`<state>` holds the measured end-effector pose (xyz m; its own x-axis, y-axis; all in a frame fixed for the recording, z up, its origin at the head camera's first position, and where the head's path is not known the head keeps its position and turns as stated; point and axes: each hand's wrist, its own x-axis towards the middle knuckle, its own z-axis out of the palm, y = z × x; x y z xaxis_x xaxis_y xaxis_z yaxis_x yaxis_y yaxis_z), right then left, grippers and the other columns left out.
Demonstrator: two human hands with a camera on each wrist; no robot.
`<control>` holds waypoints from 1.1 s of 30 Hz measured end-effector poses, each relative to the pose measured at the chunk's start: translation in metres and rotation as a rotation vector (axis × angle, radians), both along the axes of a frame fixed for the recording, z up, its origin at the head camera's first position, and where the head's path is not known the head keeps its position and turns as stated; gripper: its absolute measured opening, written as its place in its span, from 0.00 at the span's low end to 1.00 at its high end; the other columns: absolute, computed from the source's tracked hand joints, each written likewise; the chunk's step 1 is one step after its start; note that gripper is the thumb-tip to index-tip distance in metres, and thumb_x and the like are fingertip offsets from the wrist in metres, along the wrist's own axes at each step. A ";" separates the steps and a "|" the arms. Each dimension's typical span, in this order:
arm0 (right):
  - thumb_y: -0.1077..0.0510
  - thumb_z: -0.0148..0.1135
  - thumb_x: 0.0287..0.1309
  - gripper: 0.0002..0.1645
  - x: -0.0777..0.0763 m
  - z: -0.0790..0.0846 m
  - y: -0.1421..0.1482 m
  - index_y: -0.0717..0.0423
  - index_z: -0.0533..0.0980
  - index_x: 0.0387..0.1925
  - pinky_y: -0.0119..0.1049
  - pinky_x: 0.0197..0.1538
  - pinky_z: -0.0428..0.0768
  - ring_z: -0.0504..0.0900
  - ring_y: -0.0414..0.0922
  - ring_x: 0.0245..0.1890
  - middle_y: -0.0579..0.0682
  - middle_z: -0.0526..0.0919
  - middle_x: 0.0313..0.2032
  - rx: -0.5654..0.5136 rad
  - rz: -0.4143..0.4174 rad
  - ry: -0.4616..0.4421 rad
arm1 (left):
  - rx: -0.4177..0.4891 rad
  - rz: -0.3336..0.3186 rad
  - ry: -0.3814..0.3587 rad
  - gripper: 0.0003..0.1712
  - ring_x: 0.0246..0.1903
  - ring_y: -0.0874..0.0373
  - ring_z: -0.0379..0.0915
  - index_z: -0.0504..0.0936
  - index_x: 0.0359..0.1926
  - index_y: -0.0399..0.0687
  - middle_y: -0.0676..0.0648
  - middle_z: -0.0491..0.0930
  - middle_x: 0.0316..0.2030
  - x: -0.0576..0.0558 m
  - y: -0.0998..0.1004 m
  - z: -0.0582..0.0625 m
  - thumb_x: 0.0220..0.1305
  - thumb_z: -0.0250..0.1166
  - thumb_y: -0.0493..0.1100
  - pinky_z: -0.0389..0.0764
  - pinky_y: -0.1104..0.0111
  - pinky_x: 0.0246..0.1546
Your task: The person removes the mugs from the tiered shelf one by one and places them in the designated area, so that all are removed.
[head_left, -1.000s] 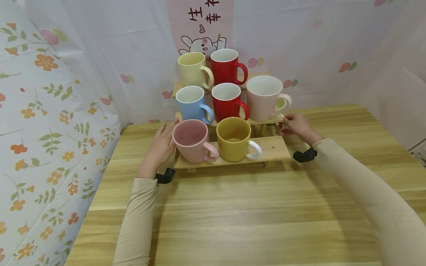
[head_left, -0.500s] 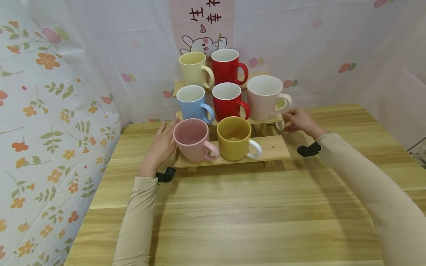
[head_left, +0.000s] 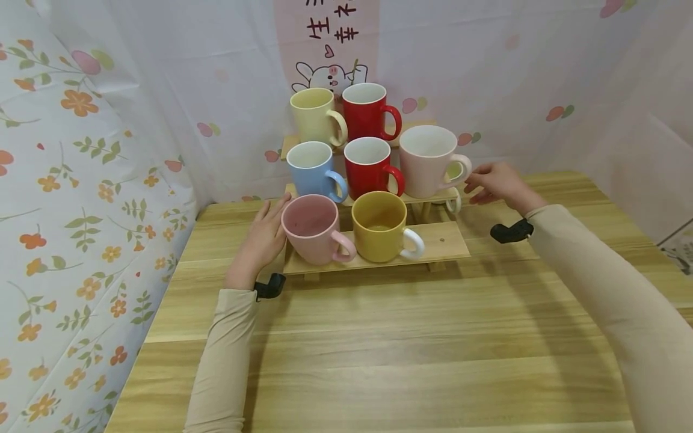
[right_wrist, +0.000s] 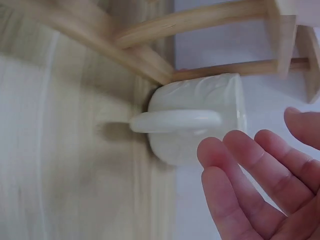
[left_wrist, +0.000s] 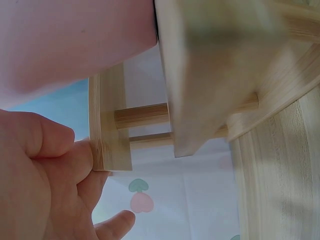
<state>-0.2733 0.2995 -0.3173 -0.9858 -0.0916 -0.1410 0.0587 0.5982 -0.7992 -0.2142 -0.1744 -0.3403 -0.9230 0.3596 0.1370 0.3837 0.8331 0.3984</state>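
Note:
My left hand point(head_left: 261, 236) rests against the left end of the wooden rack point(head_left: 441, 236), its fingertips touching the middle board's end in the left wrist view. To the right of the rack, my right hand point(head_left: 500, 183) is held in the air with loosely bent fingers and nothing in them. Close to it a whitish mug point(right_wrist: 192, 95) stands on the table beside the rack's leg, its handle toward the right wrist camera. In the head view this mug is mostly hidden behind the pale pink mug point(head_left: 425, 171); part of its handle point(head_left: 453, 203) shows.
On the rack's bottom step stand a pink mug point(head_left: 312, 234) and a mustard mug point(head_left: 379, 231) with a white handle. The middle step holds a blue mug point(head_left: 311, 174) and a red mug point(head_left: 365, 174). A yellow mug point(head_left: 314, 117) and another red mug point(head_left: 364, 115) stand on top.
My right hand has let go of the whitish mug's handle and drawn away from it, up and to the right. The left hand has stayed at the rack's end.

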 end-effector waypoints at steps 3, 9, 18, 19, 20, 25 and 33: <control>0.50 0.52 0.67 0.28 0.000 0.008 -0.003 0.72 0.70 0.53 0.32 0.32 0.86 0.85 0.40 0.24 0.44 0.84 0.28 -0.011 -0.002 -0.008 | -0.004 0.006 -0.008 0.29 0.74 0.39 0.33 0.53 0.74 0.46 0.47 0.47 0.75 -0.001 -0.001 0.000 0.77 0.35 0.49 0.37 0.50 0.75; 0.50 0.52 0.67 0.27 0.001 0.025 -0.008 0.71 0.70 0.54 0.30 0.31 0.85 0.86 0.40 0.23 0.41 0.84 0.25 -0.045 -0.016 -0.030 | -0.002 0.005 -0.001 0.29 0.74 0.39 0.34 0.54 0.74 0.45 0.46 0.47 0.75 0.000 -0.001 -0.001 0.77 0.35 0.49 0.37 0.50 0.75; 0.46 0.53 0.66 0.32 0.001 0.045 -0.011 0.69 0.67 0.58 0.30 0.31 0.85 0.86 0.38 0.24 0.35 0.82 0.24 -0.074 -0.025 -0.060 | -0.007 -0.005 0.010 0.29 0.74 0.39 0.34 0.54 0.73 0.43 0.45 0.48 0.75 0.000 -0.001 -0.001 0.77 0.36 0.48 0.37 0.52 0.75; 0.46 0.53 0.66 0.31 0.000 0.047 -0.010 0.68 0.68 0.57 0.30 0.31 0.85 0.86 0.38 0.24 0.36 0.82 0.24 -0.075 -0.028 -0.058 | -0.008 -0.007 0.011 0.29 0.74 0.39 0.35 0.54 0.73 0.43 0.45 0.48 0.75 0.000 -0.001 -0.001 0.77 0.36 0.48 0.37 0.52 0.75; 0.46 0.54 0.66 0.30 0.000 0.049 -0.010 0.67 0.69 0.56 0.30 0.31 0.85 0.86 0.38 0.24 0.36 0.82 0.24 -0.079 -0.032 -0.056 | -0.008 -0.010 0.014 0.29 0.74 0.39 0.35 0.54 0.73 0.42 0.44 0.48 0.75 0.000 -0.001 -0.001 0.77 0.36 0.47 0.37 0.52 0.75; 0.46 0.56 0.64 0.29 0.000 0.060 -0.013 0.66 0.70 0.55 0.32 0.31 0.86 0.85 0.39 0.23 0.38 0.82 0.24 -0.090 -0.029 -0.052 | -0.006 -0.016 0.033 0.28 0.74 0.39 0.36 0.55 0.73 0.40 0.42 0.49 0.74 0.000 -0.001 -0.001 0.77 0.37 0.45 0.37 0.53 0.75; 0.43 0.57 0.63 0.36 0.001 0.077 -0.022 0.70 0.68 0.58 0.32 0.31 0.85 0.84 0.38 0.22 0.39 0.82 0.23 -0.053 -0.020 -0.041 | -0.005 -0.014 0.026 0.28 0.74 0.40 0.36 0.56 0.72 0.40 0.42 0.50 0.74 0.000 0.000 0.000 0.77 0.37 0.45 0.37 0.54 0.75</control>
